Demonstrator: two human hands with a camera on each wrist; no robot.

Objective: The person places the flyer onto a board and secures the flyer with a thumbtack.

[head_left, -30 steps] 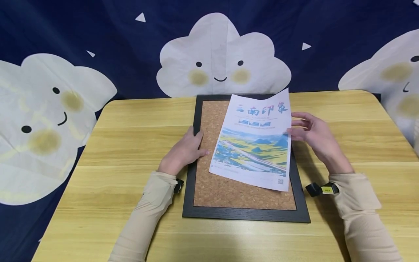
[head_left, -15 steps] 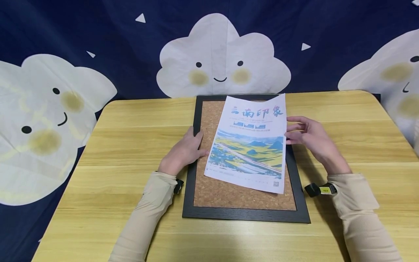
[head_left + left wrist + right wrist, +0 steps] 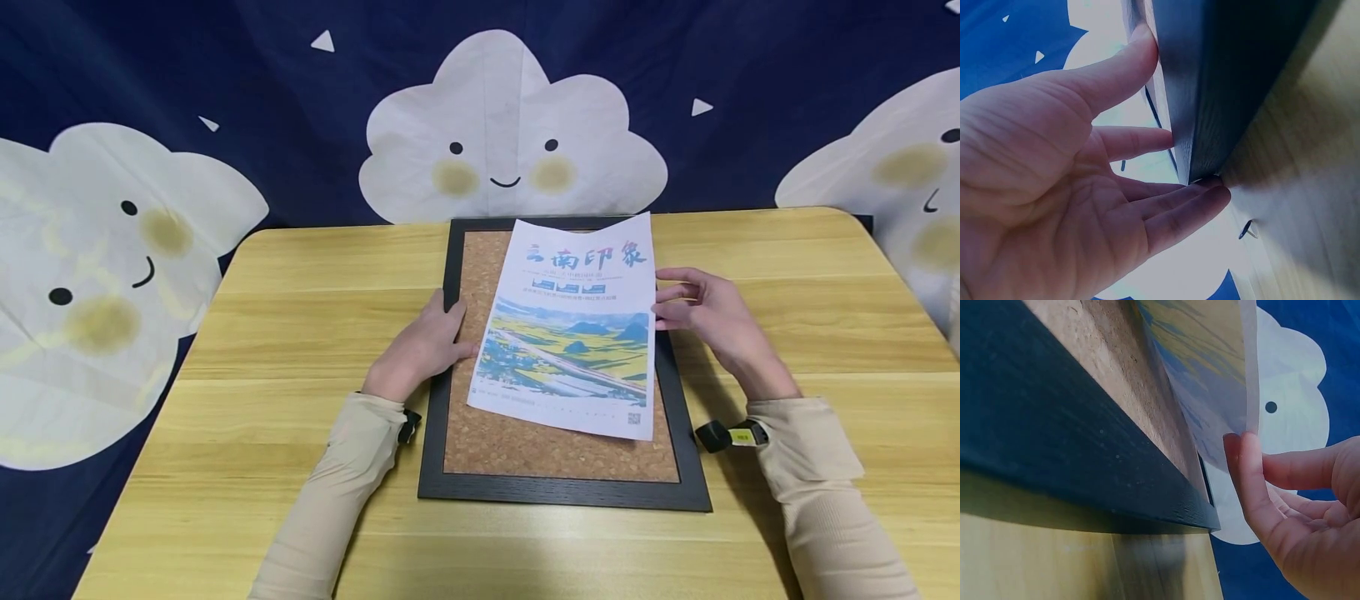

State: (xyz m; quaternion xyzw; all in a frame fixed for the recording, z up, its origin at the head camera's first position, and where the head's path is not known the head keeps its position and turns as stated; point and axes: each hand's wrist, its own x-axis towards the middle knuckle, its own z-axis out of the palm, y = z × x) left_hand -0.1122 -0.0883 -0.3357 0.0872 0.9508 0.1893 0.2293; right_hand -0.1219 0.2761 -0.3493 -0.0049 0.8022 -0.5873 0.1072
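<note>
Hands (image 3: 427, 337) on printed landscape poster (image 3: 570, 333)

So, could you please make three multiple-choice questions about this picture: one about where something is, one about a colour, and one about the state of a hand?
1. Where does the printed sheet lie?
A. on the cork board, tilted
B. on the bare table beside the board
C. rolled up in the left hand

2. What colour is the frame of the cork board?
A. white
B. black
C. red

3. What is the right hand doing?
A. lying flat on the table, away from the sheet
B. holding the sheet's right edge with its fingertips
C. gripping the frame's lower rail

Answers:
1. A: the sheet rests at an angle over the cork, its top edge passing the frame.
2. B: the rails round the cork are black.
3. B: in the right wrist view, fingertips meet the paper edge; meanwhile the left hand rests flat on the frame's left rail.
</note>
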